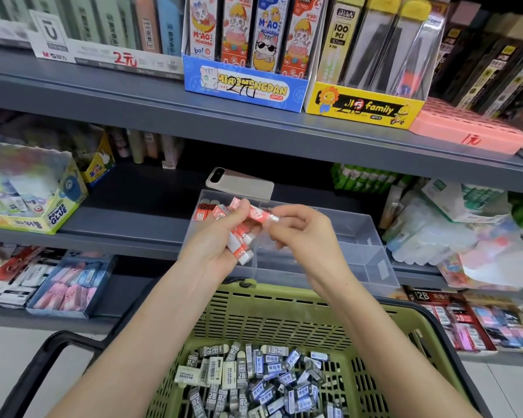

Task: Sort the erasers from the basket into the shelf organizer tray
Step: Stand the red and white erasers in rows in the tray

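While hands (211,251) (303,233) grip erasers (242,251), above tray (361,236)

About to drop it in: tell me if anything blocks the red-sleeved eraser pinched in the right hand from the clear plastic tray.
Nothing visible blocks it. The right hand pinches the red-sleeved eraser over the open-topped clear plastic tray; the left hand, gripping a bunch of like erasers, sits close beside.

Dark grey metal shelving (151,98) fills the view, with one board well above the left hand (215,245), one behind it and one lower to its left. Boxed stationery (245,86) crowds the boards. Pale floor (6,342) shows below, left of that hand.
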The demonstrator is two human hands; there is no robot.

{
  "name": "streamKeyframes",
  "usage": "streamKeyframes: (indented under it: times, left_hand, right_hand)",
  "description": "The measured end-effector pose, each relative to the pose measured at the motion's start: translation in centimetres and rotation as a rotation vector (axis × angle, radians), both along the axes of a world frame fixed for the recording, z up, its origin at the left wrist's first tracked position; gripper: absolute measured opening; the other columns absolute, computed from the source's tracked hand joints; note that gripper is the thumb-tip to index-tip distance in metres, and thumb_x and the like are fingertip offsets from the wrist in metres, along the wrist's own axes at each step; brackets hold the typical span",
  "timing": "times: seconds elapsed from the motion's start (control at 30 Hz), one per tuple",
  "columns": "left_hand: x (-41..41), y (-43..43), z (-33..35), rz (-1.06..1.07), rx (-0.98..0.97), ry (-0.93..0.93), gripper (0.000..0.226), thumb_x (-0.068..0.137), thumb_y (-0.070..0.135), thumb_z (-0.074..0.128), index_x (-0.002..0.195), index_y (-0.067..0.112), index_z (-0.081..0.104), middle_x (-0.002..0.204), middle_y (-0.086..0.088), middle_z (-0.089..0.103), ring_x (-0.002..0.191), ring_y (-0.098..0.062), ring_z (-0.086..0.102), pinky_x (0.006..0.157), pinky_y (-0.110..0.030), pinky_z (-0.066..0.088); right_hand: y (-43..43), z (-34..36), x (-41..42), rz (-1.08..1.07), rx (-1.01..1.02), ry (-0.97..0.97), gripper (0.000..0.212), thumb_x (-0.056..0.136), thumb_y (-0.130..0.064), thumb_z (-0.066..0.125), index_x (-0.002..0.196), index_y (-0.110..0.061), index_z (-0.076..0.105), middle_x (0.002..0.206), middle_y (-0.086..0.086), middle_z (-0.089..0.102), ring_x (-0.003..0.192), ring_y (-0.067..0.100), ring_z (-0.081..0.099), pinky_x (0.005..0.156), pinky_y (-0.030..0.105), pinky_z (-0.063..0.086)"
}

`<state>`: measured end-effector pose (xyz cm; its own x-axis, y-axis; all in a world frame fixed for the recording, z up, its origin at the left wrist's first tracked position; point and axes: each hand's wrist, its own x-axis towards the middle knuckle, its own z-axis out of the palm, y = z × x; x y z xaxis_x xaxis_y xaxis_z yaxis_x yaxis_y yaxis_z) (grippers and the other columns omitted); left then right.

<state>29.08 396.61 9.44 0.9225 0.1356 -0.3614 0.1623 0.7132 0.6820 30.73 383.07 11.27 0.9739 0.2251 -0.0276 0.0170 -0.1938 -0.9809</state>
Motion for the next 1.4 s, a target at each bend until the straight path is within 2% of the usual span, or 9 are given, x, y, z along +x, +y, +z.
streamKeyframes:
  times: [0.17, 0.5, 0.6, 0.73, 0.87, 0.93, 1.07, 1.23, 1.4]
  left_hand:
    - [-0.5, -1.0, 0.0, -0.071, -0.007, -0.019, 0.011, 0.083, 0.0, 0.062, 0.093, -0.003, 0.059, 0.068, -0.014, 0.069, 0.067, -0.023, 0.071, 0.065, -0.035, 0.06]
    - [-0.7, -2.2, -1.0, -0.052, 0.321, -0.059, 0.012, 0.082, -0.004, 0.066, 0.087, 0.006, 0.061, 0.072, -0.011, 0.071, 0.068, -0.02, 0.071, 0.068, -0.031, 0.06]
    - [-0.5, -2.0, -0.7, -0.072, 0.25, -0.028, 0.011, 0.084, -0.006, 0.063, 0.091, 0.003, 0.063, 0.078, -0.015, 0.069, 0.069, -0.022, 0.07, 0.066, -0.032, 0.06]
    - [0.0, -0.4, -0.4, -0.047, -0.004, 0.04, 0.006, 0.087, -0.005, 0.057, 0.09, 0.0, 0.059, 0.069, -0.015, 0.068, 0.069, -0.025, 0.071, 0.067, -0.039, 0.06]
    - [0.1, 0.7, -0.2, -0.019, -0.163, 0.034, 0.01, 0.089, -0.001, 0.055, 0.099, -0.002, 0.057, 0.078, -0.018, 0.072, 0.075, -0.029, 0.072, 0.065, -0.041, 0.06]
    - [0.1, 1.0, -0.1, -0.029, -0.19, 0.033, 0.02, 0.09, 0.0, 0.054, 0.11, -0.003, 0.055, 0.089, -0.02, 0.073, 0.082, -0.031, 0.072, 0.068, -0.043, 0.058]
    - [-0.1, 1.3, -0.2, -0.033, -0.236, 0.024, 0.029, 0.088, 0.005, 0.053, 0.116, -0.003, 0.055, 0.107, -0.023, 0.068, 0.096, -0.036, 0.067, 0.081, -0.047, 0.052]
    - [-0.1, 2.0, -1.0, -0.044, -0.237, 0.009, 0.029, 0.089, 0.013, 0.052, 0.113, -0.002, 0.057, 0.118, -0.021, 0.065, 0.11, -0.038, 0.061, 0.1, -0.052, 0.043]
    - [0.1, 1.7, -0.8, -0.048, -0.225, -0.032, 0.043, 0.072, 0.015, 0.061, 0.113, 0.0, 0.061, 0.119, -0.015, 0.066, 0.112, -0.031, 0.061, 0.092, -0.048, 0.05]
  right_hand:
    - [-1.2, 0.1, 2.0, -0.076, 0.406, 0.193, 0.006, 0.088, -0.001, 0.057, 0.091, -0.002, 0.063, 0.084, 0.014, 0.064, 0.076, 0.02, 0.059, 0.067, 0.023, 0.051]
    - [0.1, -0.3, 1.9, -0.235, 0.357, 0.23, 0.018, 0.081, -0.006, 0.07, 0.089, -0.011, 0.055, 0.077, 0.014, 0.069, 0.06, 0.019, 0.067, 0.057, 0.025, 0.055]
    - [-0.3, -0.1, 3.3, -0.278, 0.35, 0.218, 0.015, 0.081, 0.001, 0.067, 0.087, -0.007, 0.056, 0.069, 0.011, 0.066, 0.049, 0.014, 0.064, 0.05, 0.023, 0.053]
    - [-1.4, -1.0, 7.3, -0.35, -0.081, 0.071, 0.018, 0.077, 0.001, 0.066, 0.094, 0.0, 0.067, 0.07, 0.011, 0.066, 0.048, 0.019, 0.057, 0.059, 0.031, 0.055]
    - [-0.3, -2.5, 9.3, -0.151, -0.75, -0.1, 0.027, 0.079, -0.017, 0.066, 0.106, -0.015, 0.068, 0.099, 0.004, 0.07, 0.088, 0.023, 0.066, 0.079, 0.025, 0.049]
    - [0.5, -2.9, 9.7, -0.119, -0.853, -0.097, 0.031, 0.078, -0.019, 0.068, 0.109, -0.016, 0.063, 0.106, 0.005, 0.068, 0.097, 0.023, 0.064, 0.075, 0.022, 0.045]
    - [1.3, -3.7, 9.5, -0.154, -0.735, -0.124, 0.032, 0.076, -0.024, 0.074, 0.101, -0.009, 0.061, 0.101, 0.01, 0.067, 0.095, 0.026, 0.063, 0.076, 0.027, 0.047]
    - [0.3, -2.8, 6.9, -0.161, -0.723, -0.318, 0.024, 0.09, -0.033, 0.057, 0.09, -0.013, 0.071, 0.087, 0.004, 0.069, 0.088, 0.022, 0.061, 0.073, 0.027, 0.043]
    - [1.0, -0.6, 1.3, 0.115, -0.233, -0.265, 0.016, 0.084, -0.03, 0.067, 0.069, -0.028, 0.067, 0.066, -0.008, 0.066, 0.062, 0.001, 0.056, 0.057, 0.017, 0.045]
